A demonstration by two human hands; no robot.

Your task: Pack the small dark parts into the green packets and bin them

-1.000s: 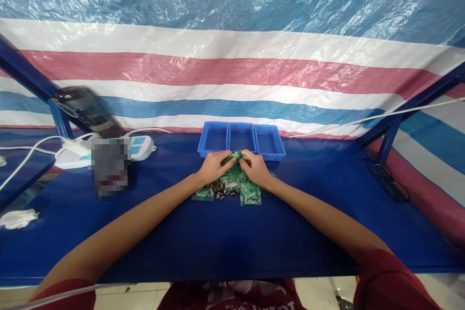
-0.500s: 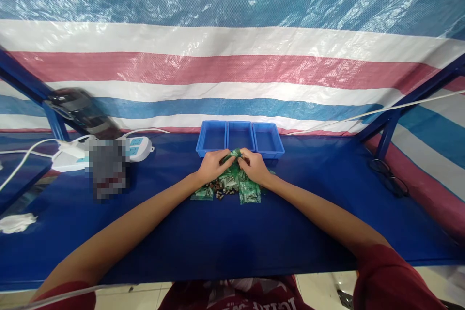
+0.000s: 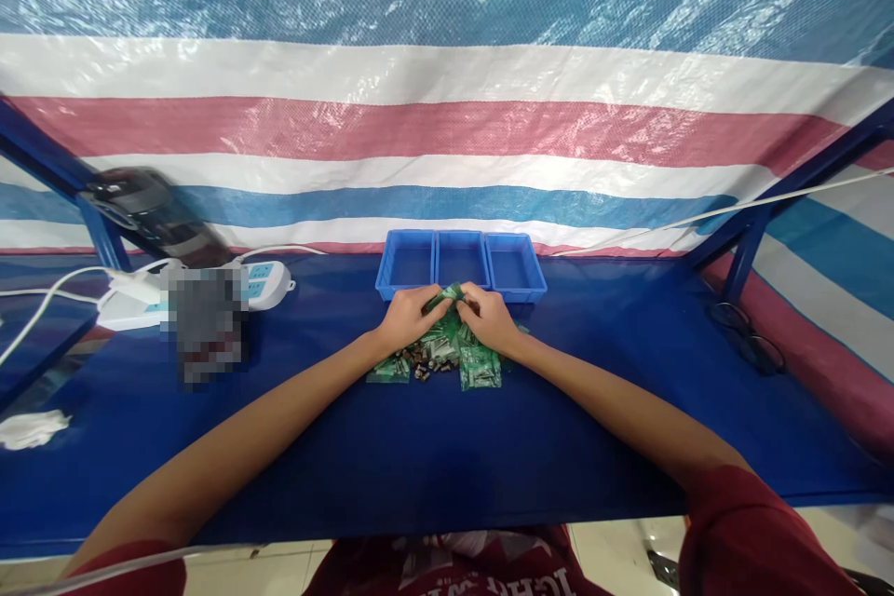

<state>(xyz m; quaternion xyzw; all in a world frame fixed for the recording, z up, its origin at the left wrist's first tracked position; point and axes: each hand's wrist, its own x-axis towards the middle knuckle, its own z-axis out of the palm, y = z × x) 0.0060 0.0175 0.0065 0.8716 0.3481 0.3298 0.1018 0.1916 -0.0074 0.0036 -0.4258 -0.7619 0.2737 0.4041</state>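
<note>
Between my two hands is a small green plastic bag (image 3: 453, 292), pinched at its edges. My left hand (image 3: 409, 318) grips its left side with thumb and fingers closed. On the other side, my right hand (image 3: 489, 320) is closed on the same bag. Below them lies a pile of small metal parts (image 3: 441, 352), silvery and brown, too small to name exactly. More green bags with metal pieces inside lie around it, one at the right (image 3: 480, 368) and one at the left (image 3: 389, 370). My fingers hide part of the held bag.
Three blue bins (image 3: 461, 263) stand side by side just beyond my hands. A white power strip (image 3: 269, 284) with cables, a pixelated object (image 3: 208, 321) and a dark bottle (image 3: 157, 214) are at the left. Eyeglasses (image 3: 751, 338) lie far right; white crumpled tissue (image 3: 33, 429) lies left.
Both hands stay in nearly the same place on the green bag. The whole view has shifted very slightly; nothing else has visibly moved.
</note>
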